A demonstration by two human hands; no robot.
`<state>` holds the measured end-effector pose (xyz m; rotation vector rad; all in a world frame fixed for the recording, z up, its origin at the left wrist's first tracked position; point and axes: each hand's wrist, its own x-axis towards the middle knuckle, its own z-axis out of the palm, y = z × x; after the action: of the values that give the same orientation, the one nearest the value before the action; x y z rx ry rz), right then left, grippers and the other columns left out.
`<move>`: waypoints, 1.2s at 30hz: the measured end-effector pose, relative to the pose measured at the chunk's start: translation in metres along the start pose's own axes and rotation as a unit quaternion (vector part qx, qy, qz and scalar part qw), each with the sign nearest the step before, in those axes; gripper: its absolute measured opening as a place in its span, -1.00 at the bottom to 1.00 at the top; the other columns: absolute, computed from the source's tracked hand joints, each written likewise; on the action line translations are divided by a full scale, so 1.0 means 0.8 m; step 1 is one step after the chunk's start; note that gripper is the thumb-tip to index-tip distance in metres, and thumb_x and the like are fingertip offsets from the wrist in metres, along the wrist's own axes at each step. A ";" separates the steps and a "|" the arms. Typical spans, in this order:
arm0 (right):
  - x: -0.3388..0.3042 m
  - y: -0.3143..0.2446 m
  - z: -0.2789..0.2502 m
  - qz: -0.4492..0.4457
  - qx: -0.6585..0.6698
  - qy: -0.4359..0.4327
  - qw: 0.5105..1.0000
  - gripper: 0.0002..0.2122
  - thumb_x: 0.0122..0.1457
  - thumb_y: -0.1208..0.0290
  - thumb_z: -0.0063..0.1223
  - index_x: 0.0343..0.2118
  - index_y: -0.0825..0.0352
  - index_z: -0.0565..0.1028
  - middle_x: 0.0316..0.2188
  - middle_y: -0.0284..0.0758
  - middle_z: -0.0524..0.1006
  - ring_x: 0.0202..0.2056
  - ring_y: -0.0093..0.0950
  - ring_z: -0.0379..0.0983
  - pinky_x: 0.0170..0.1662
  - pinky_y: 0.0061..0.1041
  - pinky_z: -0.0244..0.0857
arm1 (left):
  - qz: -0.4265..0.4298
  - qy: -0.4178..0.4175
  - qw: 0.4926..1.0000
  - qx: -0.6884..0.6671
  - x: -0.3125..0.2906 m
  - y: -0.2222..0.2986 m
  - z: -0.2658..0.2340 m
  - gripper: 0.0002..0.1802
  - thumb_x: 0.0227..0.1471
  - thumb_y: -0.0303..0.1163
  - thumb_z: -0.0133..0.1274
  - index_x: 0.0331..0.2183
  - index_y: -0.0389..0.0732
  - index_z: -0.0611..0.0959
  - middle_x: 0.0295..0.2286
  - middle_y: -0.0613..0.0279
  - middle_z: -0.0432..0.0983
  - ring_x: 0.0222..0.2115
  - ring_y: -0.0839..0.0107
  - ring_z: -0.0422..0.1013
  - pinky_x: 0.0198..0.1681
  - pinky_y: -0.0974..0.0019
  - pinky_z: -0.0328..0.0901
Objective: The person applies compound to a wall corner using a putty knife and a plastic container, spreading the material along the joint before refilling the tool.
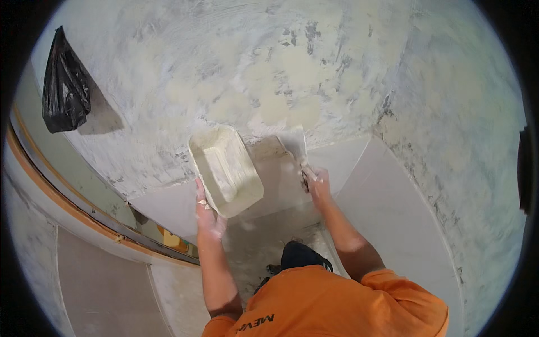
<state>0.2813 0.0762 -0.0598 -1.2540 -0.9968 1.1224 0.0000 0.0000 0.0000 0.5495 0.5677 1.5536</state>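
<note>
My left hand [209,216], dusted with white, holds a cream rectangular plastic tub [247,182] by its near left side. The tub is tilted so its inside shows, with pale plaster smeared over the walls and bottom. My right hand [319,184] is closed round the handle of a wide putty knife [294,144]. The blade points up and lies at or close to the wall [281,84], just right of the tub; I cannot tell whether it touches. Cream and grey patches of plaster cover that wall. Part of the handle is hidden by my fingers.
A black plastic bag [66,90] hangs on the wall at the upper left. Grey tiles [393,208] line the lower wall, meeting a corner at the right. On the left runs a curved-looking door frame [62,196], with a yellow container [175,240] beyond it.
</note>
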 end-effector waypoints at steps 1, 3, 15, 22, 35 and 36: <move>0.003 -0.018 0.010 -0.039 0.008 0.000 0.999 -0.74 0.32 0.23 0.09 -0.40 0.31 0.59 -0.64 -0.50 0.43 -0.65 -0.64 0.31 -0.61 -0.62 0.15 | 0.009 -0.001 1.000 -0.008 0.001 0.000 0.000 -0.28 0.33 0.13 -0.21 0.30 -0.14 0.25 0.22 0.16 0.28 0.19 0.20 0.28 0.23 0.05 0.24; -0.018 -0.028 0.022 -0.114 0.007 -0.025 0.993 -0.68 0.34 0.23 0.04 -0.51 0.33 0.52 -0.66 -0.48 0.37 -0.64 -0.63 0.27 -0.60 -0.58 0.10 | -0.012 0.033 0.999 -0.001 -0.021 -0.014 -0.015 -0.29 0.34 0.12 -0.21 0.29 -0.15 0.26 0.21 0.15 0.29 0.19 0.20 0.28 0.22 0.05 0.25; 0.022 -0.066 0.074 -0.165 0.118 -0.141 0.969 -0.73 0.30 0.20 0.05 -0.43 0.32 0.49 -0.61 -0.46 0.36 -0.60 -0.61 0.27 -0.51 -0.56 0.17 | 0.013 0.035 0.999 -0.033 -0.004 0.000 -0.012 -0.48 0.35 -0.06 -0.21 0.21 -0.10 0.37 0.11 0.16 0.40 0.03 0.17 0.45 0.04 0.03 0.44; 0.013 0.067 0.007 -0.008 0.049 -0.069 0.996 -0.74 0.32 0.23 0.00 -0.43 0.30 0.50 -0.62 -0.43 0.37 -0.61 -0.57 0.29 -0.55 -0.54 0.14 | 0.028 0.033 0.998 -0.050 0.002 -0.008 -0.008 -0.46 0.36 -0.05 -0.22 0.23 -0.12 0.35 0.11 0.18 0.41 0.07 0.20 0.41 0.12 0.07 0.37; 0.057 -0.077 0.067 -0.109 0.123 -0.125 0.978 -0.90 0.30 0.43 0.06 -0.28 0.35 0.52 -0.54 -0.41 0.43 -0.55 -0.57 0.34 -0.51 -0.52 0.21 | 0.018 0.073 0.996 -0.055 -0.001 -0.009 -0.018 -0.46 0.33 -0.07 -0.23 0.20 -0.14 0.38 0.11 0.16 0.40 0.08 0.17 0.40 0.15 0.01 0.33; 0.063 -0.056 0.066 -0.107 0.121 -0.127 0.979 -0.90 0.30 0.43 0.06 -0.28 0.35 0.52 -0.54 -0.41 0.43 -0.55 -0.57 0.34 -0.51 -0.52 0.21 | 0.019 0.076 0.995 -0.057 -0.002 -0.007 -0.019 -0.46 0.33 -0.07 -0.23 0.20 -0.14 0.38 0.11 0.16 0.40 0.08 0.17 0.40 0.15 0.01 0.33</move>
<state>0.2428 0.1369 -0.0125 -0.8025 -1.1190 1.2125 -0.0055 -0.0017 -0.0157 0.3587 0.5820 1.6614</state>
